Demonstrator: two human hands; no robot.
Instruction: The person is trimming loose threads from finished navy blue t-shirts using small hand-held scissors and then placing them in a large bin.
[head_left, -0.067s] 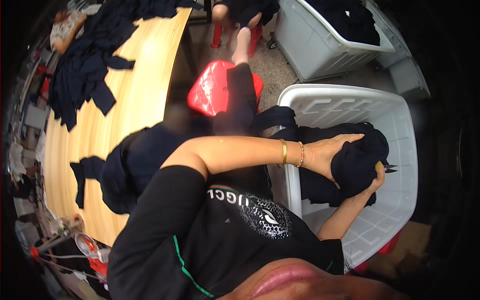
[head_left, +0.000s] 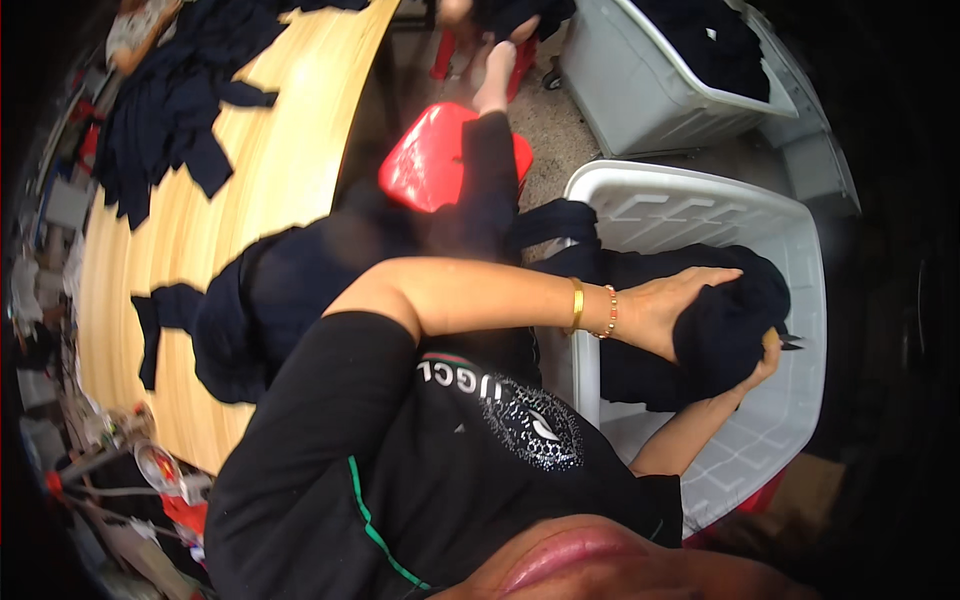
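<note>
A dark navy garment point(head_left: 725, 335) is bunched between my two hands over a white plastic bin point(head_left: 675, 180). My left hand point(head_left: 655, 310), with a gold bangle and a beaded bracelet at the wrist, closes on the cloth, its thumb and some fingers partly buried in the folds. On the far right side of the bundle, my right hand point(head_left: 762, 370) has its fingers curled. Small dark pointed blades stick out beyond it, apparently thread snips point(head_left: 791, 342); their handle is mostly hidden. More navy cloth hangs over the bin's left edge.
To the left stands a wooden table point(head_left: 300, 130) with a pile of navy garments point(head_left: 160, 140). More navy cloth point(head_left: 265, 300) lies across my lap. Ahead are a red stool point(head_left: 425, 160) and a grey wheeled bin point(head_left: 640, 100) of dark clothing. Another person's leg shows behind the stool.
The whole view has shifted slightly. Both hands keep their hold, and the garment and blades appear a little farther right within the bin.
</note>
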